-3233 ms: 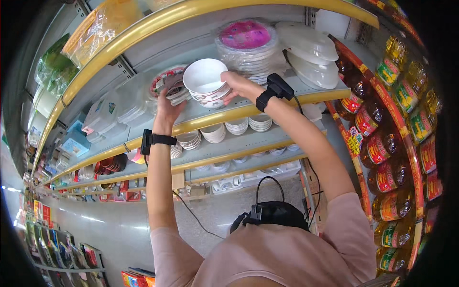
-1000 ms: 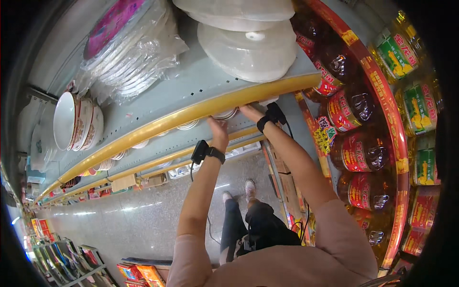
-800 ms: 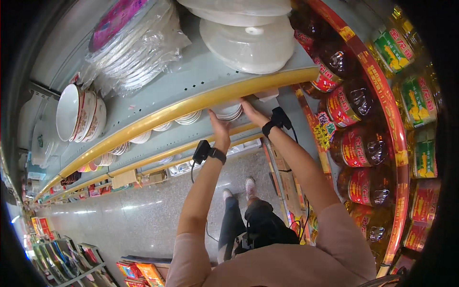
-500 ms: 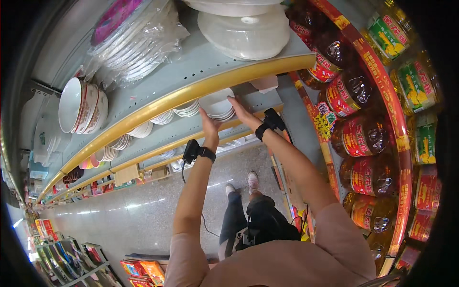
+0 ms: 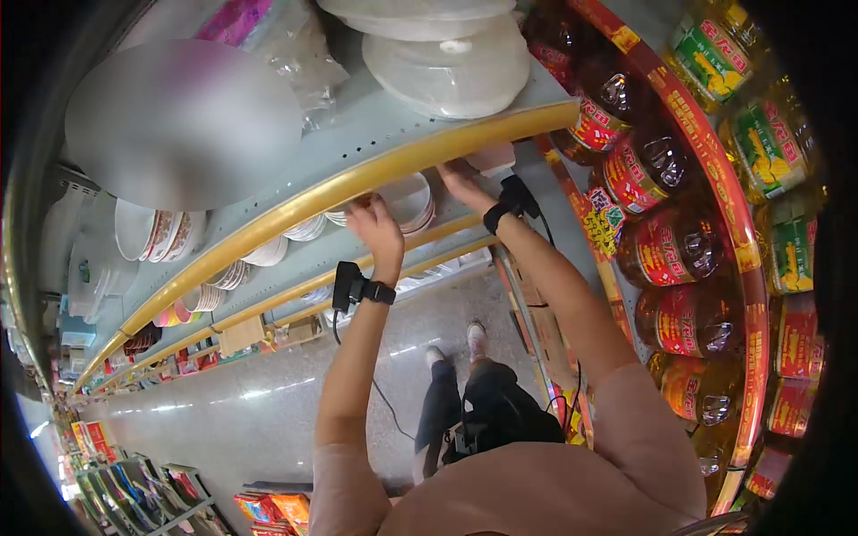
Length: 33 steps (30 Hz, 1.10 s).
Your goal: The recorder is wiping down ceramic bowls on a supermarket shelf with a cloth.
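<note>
A stack of white bowls (image 5: 413,204) sits on the lower shelf, between my two hands. My left hand (image 5: 377,234) is just left of the stack, fingers loosely bent and apart, their tips close under the shelf's gold edge. Nothing shows in its grasp. On the stack's other side, my right hand (image 5: 463,186) reaches under the upper shelf, and the gold edge hides its fingertips. More white dishes (image 5: 306,229) stand in a row to the left. Both wrists wear black straps with small black devices.
The gold-edged upper shelf (image 5: 357,179) overhangs my hands and carries large white plates (image 5: 447,71) and patterned bowls (image 5: 161,234). A pale blur covers its left part. Oil bottles (image 5: 666,246) line the right. Grey floor (image 5: 268,375) lies below.
My hands have moved apart from the sides of the bowl stack. The left has shifted left and its fingers have bent; the right has slid farther under the shelf edge.
</note>
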Available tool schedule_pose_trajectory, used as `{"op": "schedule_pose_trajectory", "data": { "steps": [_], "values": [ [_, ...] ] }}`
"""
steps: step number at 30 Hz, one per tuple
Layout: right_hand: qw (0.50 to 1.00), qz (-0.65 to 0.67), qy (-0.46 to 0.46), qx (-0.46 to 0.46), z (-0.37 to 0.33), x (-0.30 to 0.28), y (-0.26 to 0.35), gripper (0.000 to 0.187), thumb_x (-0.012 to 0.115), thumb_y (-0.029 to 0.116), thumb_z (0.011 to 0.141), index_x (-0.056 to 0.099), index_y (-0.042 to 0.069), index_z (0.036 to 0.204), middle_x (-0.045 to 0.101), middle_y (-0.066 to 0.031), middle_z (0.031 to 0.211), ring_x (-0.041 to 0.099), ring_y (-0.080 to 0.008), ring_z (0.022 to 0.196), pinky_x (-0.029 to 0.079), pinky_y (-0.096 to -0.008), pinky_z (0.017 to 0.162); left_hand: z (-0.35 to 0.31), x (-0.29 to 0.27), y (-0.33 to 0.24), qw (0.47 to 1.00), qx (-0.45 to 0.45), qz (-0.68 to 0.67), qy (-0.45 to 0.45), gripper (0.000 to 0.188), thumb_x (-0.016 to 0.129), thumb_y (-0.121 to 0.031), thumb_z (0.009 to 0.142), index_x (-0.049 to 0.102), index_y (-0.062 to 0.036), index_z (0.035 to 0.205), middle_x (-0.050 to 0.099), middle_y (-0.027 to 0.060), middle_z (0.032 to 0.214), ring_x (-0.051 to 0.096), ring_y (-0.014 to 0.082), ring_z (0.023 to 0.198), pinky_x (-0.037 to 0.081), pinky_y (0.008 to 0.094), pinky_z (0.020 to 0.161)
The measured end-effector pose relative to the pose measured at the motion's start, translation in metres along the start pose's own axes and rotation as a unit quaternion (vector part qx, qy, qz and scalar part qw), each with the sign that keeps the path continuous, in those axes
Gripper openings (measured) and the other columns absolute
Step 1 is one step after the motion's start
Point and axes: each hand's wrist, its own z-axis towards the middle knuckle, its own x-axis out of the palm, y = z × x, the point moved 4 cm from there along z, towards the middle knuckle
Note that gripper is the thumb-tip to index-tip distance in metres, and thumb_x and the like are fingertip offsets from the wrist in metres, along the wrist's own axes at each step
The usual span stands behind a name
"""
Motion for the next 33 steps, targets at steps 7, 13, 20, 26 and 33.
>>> {"op": "schedule_pose_trajectory", "data": {
  "steps": [7, 13, 20, 26, 33],
  "values": [
    [0.977, -0.213, -0.004, 0.029, 0.075, -0.071, -0.067, 0.068, 0.037, 0.050, 0.090, 0.025, 0.001, 0.136, 0.027, -0.0175, 0.142, 0.027, -0.0297, 0.130, 0.025, -0.0360, 0.105, 0.042, 0.101, 0.013, 0.869, 0.322, 0.235, 0.292, 0.040, 0.042, -0.038, 0.091, 0.051, -0.0059, 0.114, 0.053, 0.0176, 0.115, 0.047, 0.0252, 0.105, 0.036, 0.0414, 0.092],
    [0.969, -0.229, 0.012, 0.093, 0.090, -0.084, -0.081, 0.068, 0.037, 0.050, 0.090, 0.025, 0.002, 0.136, 0.027, -0.0176, 0.142, 0.027, -0.0301, 0.130, 0.025, -0.0359, 0.105, 0.057, 0.132, 0.045, 0.896, 0.181, 0.234, 0.331, 0.040, 0.042, -0.038, 0.091, 0.051, -0.0065, 0.115, 0.053, 0.0173, 0.116, 0.047, 0.0254, 0.106, 0.036, 0.0413, 0.093],
    [0.968, -0.202, 0.035, 0.141, 0.082, -0.094, -0.091, 0.069, 0.038, 0.051, 0.089, 0.025, 0.002, 0.136, 0.027, -0.0178, 0.142, 0.027, -0.0305, 0.129, 0.025, -0.0357, 0.105, 0.066, 0.154, 0.056, 0.905, 0.128, 0.235, 0.331, 0.041, 0.042, -0.038, 0.091, 0.051, -0.0072, 0.115, 0.052, 0.0169, 0.117, 0.046, 0.0256, 0.108, 0.035, 0.0412, 0.094],
    [0.970, -0.183, 0.049, 0.152, 0.082, -0.092, -0.097, 0.069, 0.038, 0.051, 0.089, 0.025, 0.002, 0.136, 0.027, -0.0179, 0.142, 0.027, -0.0309, 0.129, 0.025, -0.0356, 0.105, 0.068, 0.157, 0.069, 0.910, 0.102, 0.235, 0.326, 0.041, 0.041, -0.039, 0.091, 0.051, -0.0078, 0.116, 0.052, 0.0166, 0.118, 0.046, 0.0258, 0.109, 0.035, 0.0411, 0.095],
    [0.970, -0.171, 0.052, 0.162, 0.078, -0.095, -0.104, 0.070, 0.038, 0.051, 0.089, 0.025, 0.002, 0.136, 0.027, -0.0181, 0.142, 0.027, -0.0313, 0.129, 0.025, -0.0354, 0.104, 0.065, 0.163, 0.073, 0.914, 0.093, 0.230, 0.321, 0.041, 0.041, -0.039, 0.091, 0.051, -0.0085, 0.117, 0.051, 0.0162, 0.120, 0.046, 0.0260, 0.110, 0.034, 0.0410, 0.096]
  ]
}}
